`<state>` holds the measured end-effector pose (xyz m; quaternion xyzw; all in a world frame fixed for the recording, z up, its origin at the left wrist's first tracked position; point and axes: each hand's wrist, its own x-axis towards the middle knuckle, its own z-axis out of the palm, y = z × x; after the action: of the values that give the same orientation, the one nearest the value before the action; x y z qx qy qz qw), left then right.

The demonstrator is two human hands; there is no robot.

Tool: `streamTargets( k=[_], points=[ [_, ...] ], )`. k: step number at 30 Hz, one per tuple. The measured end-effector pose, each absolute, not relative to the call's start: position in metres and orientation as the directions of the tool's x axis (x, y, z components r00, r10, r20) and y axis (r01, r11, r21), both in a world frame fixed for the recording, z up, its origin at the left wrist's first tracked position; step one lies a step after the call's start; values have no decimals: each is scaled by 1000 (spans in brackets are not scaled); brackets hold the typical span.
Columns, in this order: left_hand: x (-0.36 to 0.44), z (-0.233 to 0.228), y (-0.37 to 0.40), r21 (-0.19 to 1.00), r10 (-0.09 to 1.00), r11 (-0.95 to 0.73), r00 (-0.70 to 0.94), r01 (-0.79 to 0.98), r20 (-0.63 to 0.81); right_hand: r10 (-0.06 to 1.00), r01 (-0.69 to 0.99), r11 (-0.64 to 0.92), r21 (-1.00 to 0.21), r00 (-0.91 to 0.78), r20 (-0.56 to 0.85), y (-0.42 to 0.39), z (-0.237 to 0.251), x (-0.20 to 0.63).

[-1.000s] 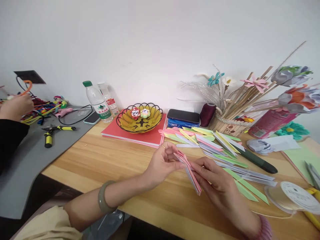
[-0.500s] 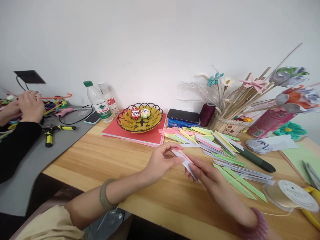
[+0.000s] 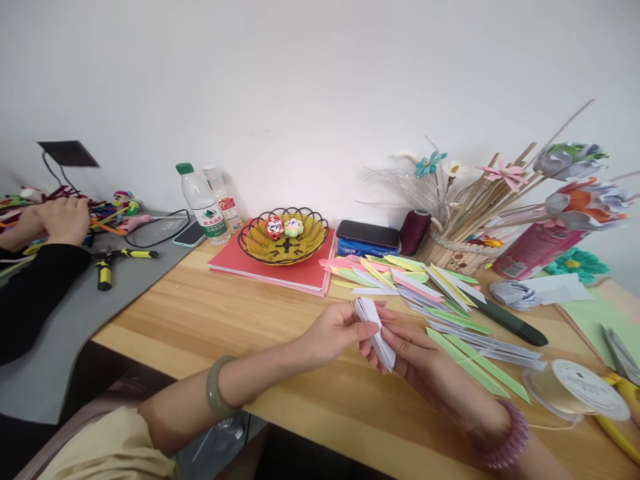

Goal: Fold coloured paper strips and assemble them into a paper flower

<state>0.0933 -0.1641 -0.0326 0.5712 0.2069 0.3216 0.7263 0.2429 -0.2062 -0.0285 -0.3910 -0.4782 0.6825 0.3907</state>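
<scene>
Between my two hands is a small stack of folded white paper strips [image 3: 370,318], tilted above the wooden table. My left hand [image 3: 345,330] pinches its upper part, thumb across the front. My right hand [image 3: 407,343] grips the lower part from the other side, some fingers behind the paper. Just beyond my hands lies a spread of folded paper strips [image 3: 395,273] in pink, yellow, white and green. Long green strips [image 3: 475,367] and white strips [image 3: 490,343] rest to the right of my right hand.
A yellow woven basket [image 3: 315,248] with two paper balls stands on red paper [image 3: 230,260]. Bottles [image 3: 205,207] are behind it. At right are a thread spool [image 3: 575,390], scissors [image 3: 620,353], a dark green tool [image 3: 510,320] and craft flowers. A co-worker's hands [image 3: 63,220] and pliers [image 3: 105,270] are at left.
The folded paper has turned, so its white face and layered edges show instead of the pink edge. My left hand has shifted slightly right. The co-worker's hands have lowered.
</scene>
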Motion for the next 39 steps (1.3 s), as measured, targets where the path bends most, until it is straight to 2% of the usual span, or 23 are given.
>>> streamTargets(
  k=[6,14,21,24,26,29,34,39],
  points=[
    [92,-32,-167,958,653,149,752,-246,91,846,-230,-311,-922,-510,-158,-206,-29,244],
    [91,-38,-166,929,566,241,818,-281,100,771,-230,-412,-882,-603,-204,-208,-34,241],
    [89,-37,-166,962,672,115,732,-246,107,848,-227,-294,-928,-511,-144,-212,-39,237],
    [93,-35,-164,960,719,75,682,-269,135,936,7,-41,-999,-350,-41,-209,-38,234],
    [97,-33,-165,948,758,94,640,-303,129,965,217,118,-969,-256,60,-206,-37,233],
    [105,-30,-169,929,795,141,598,-343,100,972,402,225,-888,-159,174,-203,-37,235],
    [121,-21,-181,904,851,94,505,-417,145,903,711,356,-607,-93,420,-207,-42,241],
    [134,-10,-181,909,872,0,445,-418,205,810,869,382,-314,-151,567,-206,-37,243]
  ],
)
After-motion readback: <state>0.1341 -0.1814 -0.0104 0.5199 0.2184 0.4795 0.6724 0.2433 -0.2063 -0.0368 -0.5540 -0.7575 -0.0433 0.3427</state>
